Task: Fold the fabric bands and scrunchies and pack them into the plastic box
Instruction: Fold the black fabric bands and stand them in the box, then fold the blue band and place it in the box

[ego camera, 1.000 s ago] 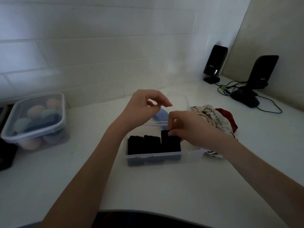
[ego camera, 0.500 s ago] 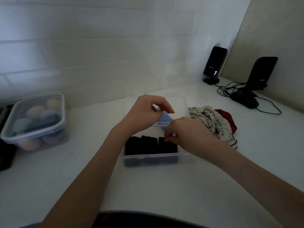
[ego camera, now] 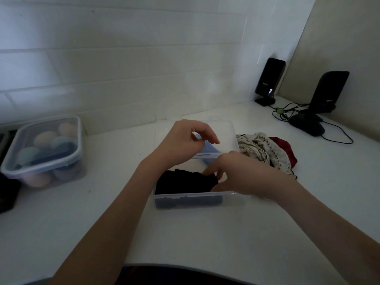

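Observation:
A clear plastic box stands on the white counter, its lid lying open behind it. Black folded bands fill its left and middle. My right hand reaches into the box's right end and pinches the rightmost black band between fingers and thumb, low in the box. My left hand hovers over the back of the box with curled fingers that pinch the top of a light blue band. To the right of the box lies a heap of cream striped fabric and red fabric.
A lidded clear container of coloured sponges sits at the left, with a dark object beside it. Two black speakers, a mouse and cables occupy the back right corner. A tiled wall rises behind.
My right hand has pushed the black band, which stood above the rim, down into the box. My left hand has lowered toward the box.

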`<state>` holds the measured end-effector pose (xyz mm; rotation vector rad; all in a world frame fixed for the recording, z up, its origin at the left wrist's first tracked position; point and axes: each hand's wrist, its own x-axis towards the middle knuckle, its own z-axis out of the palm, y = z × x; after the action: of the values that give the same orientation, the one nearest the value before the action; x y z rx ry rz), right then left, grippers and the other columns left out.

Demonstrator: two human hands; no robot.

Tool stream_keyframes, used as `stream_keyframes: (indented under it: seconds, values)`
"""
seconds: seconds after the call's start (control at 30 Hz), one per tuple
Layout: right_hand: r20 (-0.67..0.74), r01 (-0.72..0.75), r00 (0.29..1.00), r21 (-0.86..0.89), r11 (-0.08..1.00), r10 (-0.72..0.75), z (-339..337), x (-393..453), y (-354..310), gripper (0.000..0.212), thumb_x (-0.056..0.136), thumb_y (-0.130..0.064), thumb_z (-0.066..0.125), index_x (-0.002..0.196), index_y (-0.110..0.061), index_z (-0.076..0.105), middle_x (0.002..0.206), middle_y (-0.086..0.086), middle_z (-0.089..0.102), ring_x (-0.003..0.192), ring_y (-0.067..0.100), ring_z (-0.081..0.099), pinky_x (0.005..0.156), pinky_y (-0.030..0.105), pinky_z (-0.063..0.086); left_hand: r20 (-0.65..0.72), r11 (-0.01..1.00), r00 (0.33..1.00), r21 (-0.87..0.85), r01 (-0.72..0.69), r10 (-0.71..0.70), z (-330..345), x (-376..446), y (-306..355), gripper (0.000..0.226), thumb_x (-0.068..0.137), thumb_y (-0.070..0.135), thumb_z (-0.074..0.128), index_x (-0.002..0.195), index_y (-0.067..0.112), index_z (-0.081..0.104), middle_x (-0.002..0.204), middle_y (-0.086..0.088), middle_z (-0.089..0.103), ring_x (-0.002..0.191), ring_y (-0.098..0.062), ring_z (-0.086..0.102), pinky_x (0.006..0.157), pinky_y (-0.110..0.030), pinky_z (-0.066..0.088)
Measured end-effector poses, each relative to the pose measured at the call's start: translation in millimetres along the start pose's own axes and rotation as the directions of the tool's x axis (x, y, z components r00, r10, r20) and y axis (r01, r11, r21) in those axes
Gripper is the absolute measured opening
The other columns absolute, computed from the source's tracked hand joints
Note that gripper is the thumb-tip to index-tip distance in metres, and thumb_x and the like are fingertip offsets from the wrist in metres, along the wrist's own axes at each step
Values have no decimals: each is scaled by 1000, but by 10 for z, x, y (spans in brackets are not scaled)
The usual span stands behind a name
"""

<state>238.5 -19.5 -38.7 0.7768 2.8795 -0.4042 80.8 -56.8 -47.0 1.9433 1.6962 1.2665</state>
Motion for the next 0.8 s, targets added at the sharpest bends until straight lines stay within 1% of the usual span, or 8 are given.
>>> stream_keyframes:
  seconds: [0.2, 0.27, 0.33, 0.43, 0.5, 0.57, 0.7, 0.8]
  values:
    - [22, 15, 1000, -220, 975, -11, -70, 23, -64, 31, 85, -47, 55, 114, -38, 61, 103, -4, 65, 89, 16, 58, 69, 29, 45, -19, 1000, 1000, -12, 10, -10, -17, 0, -3, 44, 70, -15, 50, 75, 23, 70, 76, 9, 68, 75, 4, 61, 65, -6, 44]
    - [75, 32, 997, -155, 987, -20, -109, 13, -43, 33, 84, -44, 59, 117, -38, 60, 100, -12, 65, 80, 5, 55, 71, 24, 47, -22, 1000, 1000, -14, 11, -11, -28, -6, -4, 44, 69, -15, 49, 75, 23, 70, 75, 11, 68, 76, 3, 62, 65, -8, 45]
    - [75, 19, 997, 49, 999, -23, -203, -24, 11, 36, 82, -38, 66, 118, -36, 62, 77, -26, 62, 64, -7, 55, 64, 9, 45, -29, 1000, 1000, -15, 11, -12, -33, -5, -13, 45, 68, -16, 49, 76, 23, 71, 75, 12, 68, 77, -1, 62, 65, -12, 47]
    - [-258, 60, 965, 402, 914, 50, -437, -129, 192, 18, 83, -24, 67, 101, -27, 70, 58, -28, 64, 49, -5, 59, 46, 12, 47, -61, 999, 998, -28, 29, -31, -35, 2, -23, 47, 66, -16, 48, 75, 24, 71, 74, 17, 68, 76, 0, 61, 68, -17, 48]
    - [-487, 118, 851, 539, 834, 195, -553, -153, 414, 12, 86, -18, 64, 95, -21, 71, 68, -13, 71, 50, 0, 61, 46, 18, 48, -80, 998, 996, -38, 45, -48, -37, 2, -19, 48, 68, -15, 48, 73, 27, 70, 74, 19, 67, 75, 3, 61, 67, -12, 48]
    - [-566, 78, 776, 524, 848, 278, -534, -74, 662, 14, 87, -14, 61, 97, -20, 68, 82, -2, 72, 60, 8, 64, 51, 20, 51, -93, 998, 994, -47, 50, -54, -41, 1, -15, 49, 68, -15, 47, 71, 29, 69, 74, 20, 67, 75, 4, 61, 67, -10, 47]
    - [-387, 32, 912, 396, 918, 135, -238, 146, 918, 33, 82, -1, 62, 104, -25, 65, 107, -3, 68, 86, 8, 64, 69, 11, 49, -107, 998, 993, -46, 46, -51, -51, -3, -11, 51, 68, -14, 48, 70, 32, 68, 73, 20, 67, 76, 3, 62, 68, -12, 48]
    - [-299, 125, 954, 448, 885, 17, -19, 212, 959, 39, 80, -1, 66, 110, -25, 57, 116, -5, 63, 98, 16, 62, 86, 33, 52, -136, 998, 989, -43, 44, -49, -59, -2, -19, 47, 69, -14, 48, 72, 27, 70, 74, 17, 68, 76, 1, 63, 68, -16, 49]
